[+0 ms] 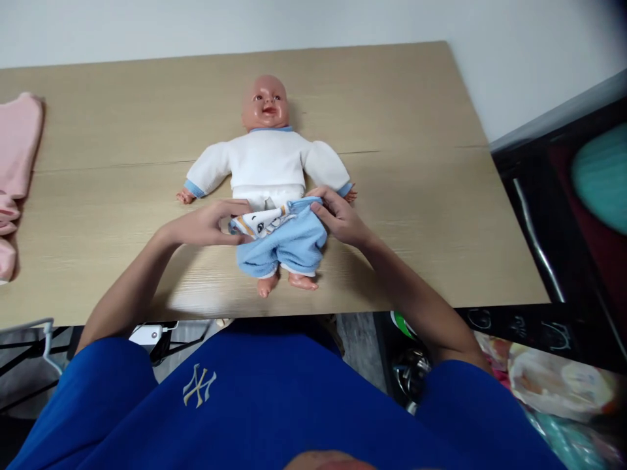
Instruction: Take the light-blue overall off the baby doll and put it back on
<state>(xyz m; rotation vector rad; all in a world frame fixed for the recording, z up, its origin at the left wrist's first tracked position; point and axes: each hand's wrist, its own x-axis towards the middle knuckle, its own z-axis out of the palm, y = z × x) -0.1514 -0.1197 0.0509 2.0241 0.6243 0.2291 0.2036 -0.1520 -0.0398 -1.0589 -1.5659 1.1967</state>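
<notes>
Doll: lies face up near the middle of the surface, head toward the far edge, feet toward the near edge, with a white top on.
Pants: light blue, on the doll's legs, waistband at the hips (a printed lining shows, folded out).
Left hand: thumb and fingers pinched closed on the waistband, on the side toward the left edge.
Right hand: fingers curled closed on the waistband's other side.
Handling: the pants look soft, light and limp, so the waistband at each hip seems the best hold. The doll looks stiff and light, and could slide on the smooth surface.
Relation: the pants sit between the two hands, touching both.
Elsewhere: a pink garment lies at the left edge, well apart.
</notes>
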